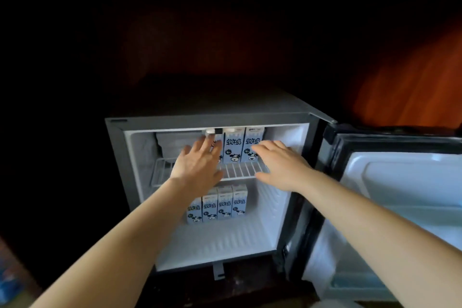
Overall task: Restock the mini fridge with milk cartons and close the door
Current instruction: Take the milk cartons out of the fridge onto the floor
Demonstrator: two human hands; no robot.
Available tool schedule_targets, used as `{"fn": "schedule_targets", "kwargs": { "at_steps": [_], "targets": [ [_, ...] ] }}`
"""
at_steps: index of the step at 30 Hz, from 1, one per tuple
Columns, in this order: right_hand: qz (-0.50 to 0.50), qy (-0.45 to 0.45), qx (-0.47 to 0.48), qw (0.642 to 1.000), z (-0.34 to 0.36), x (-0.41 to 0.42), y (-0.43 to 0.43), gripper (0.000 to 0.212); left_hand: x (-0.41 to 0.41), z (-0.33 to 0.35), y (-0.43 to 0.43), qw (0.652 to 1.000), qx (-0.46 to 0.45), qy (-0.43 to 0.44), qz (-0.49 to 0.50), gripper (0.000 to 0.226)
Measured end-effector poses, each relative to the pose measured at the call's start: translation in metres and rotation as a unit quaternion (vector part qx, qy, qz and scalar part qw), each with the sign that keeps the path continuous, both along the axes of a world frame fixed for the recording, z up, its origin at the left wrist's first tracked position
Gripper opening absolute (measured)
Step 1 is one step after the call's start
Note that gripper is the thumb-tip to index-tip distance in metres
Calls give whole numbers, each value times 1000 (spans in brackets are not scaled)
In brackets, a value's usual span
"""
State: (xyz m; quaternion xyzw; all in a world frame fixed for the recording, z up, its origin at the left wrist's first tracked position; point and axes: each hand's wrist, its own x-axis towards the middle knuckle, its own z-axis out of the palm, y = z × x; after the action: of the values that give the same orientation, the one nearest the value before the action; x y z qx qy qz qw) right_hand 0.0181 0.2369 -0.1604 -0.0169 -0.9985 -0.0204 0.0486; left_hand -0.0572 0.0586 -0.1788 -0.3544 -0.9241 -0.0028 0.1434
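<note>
Your left hand [197,161] and right hand [283,165], fingers straight and spread, hover at the wire shelf [240,170] by boxy milk cartons [232,145]. Four lower cartons [217,205] stand on the ribbed fridge [220,240] floor, and the door [400,182] is open on the right.

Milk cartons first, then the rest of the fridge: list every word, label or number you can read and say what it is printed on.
"牛奶", after one leading character too blurred to be sure of: large dark print on the front of each of the upper-shelf cartons and the lower-row cartons.
Small logo strip at the top of each carton: too small to read.
Fridge frame and open door: no text readable.
</note>
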Motion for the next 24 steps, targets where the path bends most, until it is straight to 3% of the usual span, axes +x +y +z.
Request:
{"fn": "schedule_targets", "kwargs": {
  "at_steps": [5,11,16,20,24],
  "targets": [
    [-21,74,-20,997,-15,-44,-16,76,-38,-11,-4,997,37,-4,74,71],
    [-57,135,49,988,-23,-80,-26,55,-60,-20,10,995,62,-26,80,71],
    [-79,168,64,980,-33,-89,-27,58,-62,-26,14,990,124,-23,62,66],
    [-50,234,29,970,-47,-79,-25,71,-55,-28,13,987,160,-9,24,63],
    [14,301,-115,946,-63,-62,-23,53,-52,-29,5,975,216,-40,-13,54]
  ]
}}
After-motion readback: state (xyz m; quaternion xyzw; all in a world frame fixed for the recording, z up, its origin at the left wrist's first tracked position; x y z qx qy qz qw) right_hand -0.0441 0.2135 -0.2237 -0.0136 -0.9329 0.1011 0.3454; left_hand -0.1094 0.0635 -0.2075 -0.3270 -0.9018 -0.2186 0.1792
